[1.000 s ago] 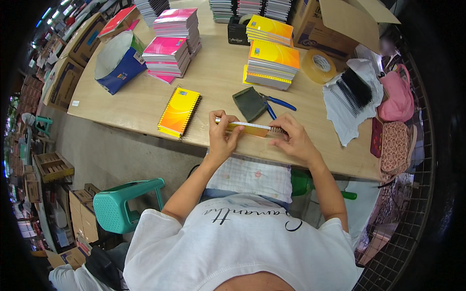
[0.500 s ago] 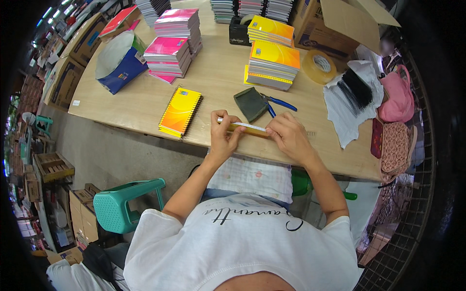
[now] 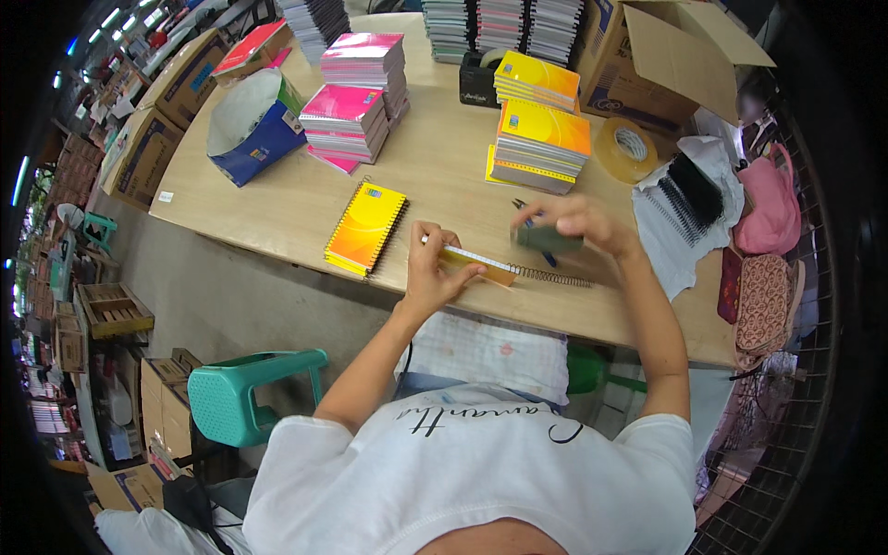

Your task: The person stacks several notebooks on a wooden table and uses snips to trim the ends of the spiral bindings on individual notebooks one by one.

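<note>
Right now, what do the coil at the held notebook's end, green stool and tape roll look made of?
Coil: probably metal wire, dull, with thin dark turns; plastic possible.
Green stool: likely plastic, satin, with moulded-looking perforations.
Tape roll: likely plastic film, glossy, with translucent amber windings.

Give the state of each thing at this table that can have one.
Held notebook: in left hand
Wire coil: sticking out past the held notebook's right end
Dark green block: in right hand, blurred
Pliers: lying down, open or shut unclear
Yellow bound notebook: closed
Pink notebooks: stacked
Yellow notebooks: stacked
Cardboard box: open
Blue box: open
Tape roll: lying flat
</note>
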Motion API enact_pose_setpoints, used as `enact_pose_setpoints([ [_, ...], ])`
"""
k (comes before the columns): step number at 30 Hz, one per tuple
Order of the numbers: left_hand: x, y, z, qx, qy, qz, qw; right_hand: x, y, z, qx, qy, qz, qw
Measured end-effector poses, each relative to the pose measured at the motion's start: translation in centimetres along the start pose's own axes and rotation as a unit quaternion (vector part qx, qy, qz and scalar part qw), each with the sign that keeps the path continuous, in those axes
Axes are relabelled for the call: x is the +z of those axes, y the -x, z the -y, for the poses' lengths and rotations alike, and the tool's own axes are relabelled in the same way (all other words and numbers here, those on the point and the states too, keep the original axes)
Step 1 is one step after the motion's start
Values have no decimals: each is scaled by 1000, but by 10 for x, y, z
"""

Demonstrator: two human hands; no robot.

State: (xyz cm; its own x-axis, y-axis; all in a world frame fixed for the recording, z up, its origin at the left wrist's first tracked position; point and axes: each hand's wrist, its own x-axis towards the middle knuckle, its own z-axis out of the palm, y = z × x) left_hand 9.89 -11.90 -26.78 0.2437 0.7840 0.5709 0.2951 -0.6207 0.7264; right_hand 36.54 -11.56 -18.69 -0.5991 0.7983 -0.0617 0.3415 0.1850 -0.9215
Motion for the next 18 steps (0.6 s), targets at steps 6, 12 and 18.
enact_pose_setpoints([
  [6, 8, -6, 0, 26, 27, 22, 999, 22, 23, -7, 24, -258, -18, 966],
  [12, 18, -3, 2, 18, 64, 36, 997, 33, 21, -6, 57, -40, -81, 994],
  [18, 24, 2, -2, -5, 98, 56, 994, 38, 22, -7, 15, -215, -56, 975],
])
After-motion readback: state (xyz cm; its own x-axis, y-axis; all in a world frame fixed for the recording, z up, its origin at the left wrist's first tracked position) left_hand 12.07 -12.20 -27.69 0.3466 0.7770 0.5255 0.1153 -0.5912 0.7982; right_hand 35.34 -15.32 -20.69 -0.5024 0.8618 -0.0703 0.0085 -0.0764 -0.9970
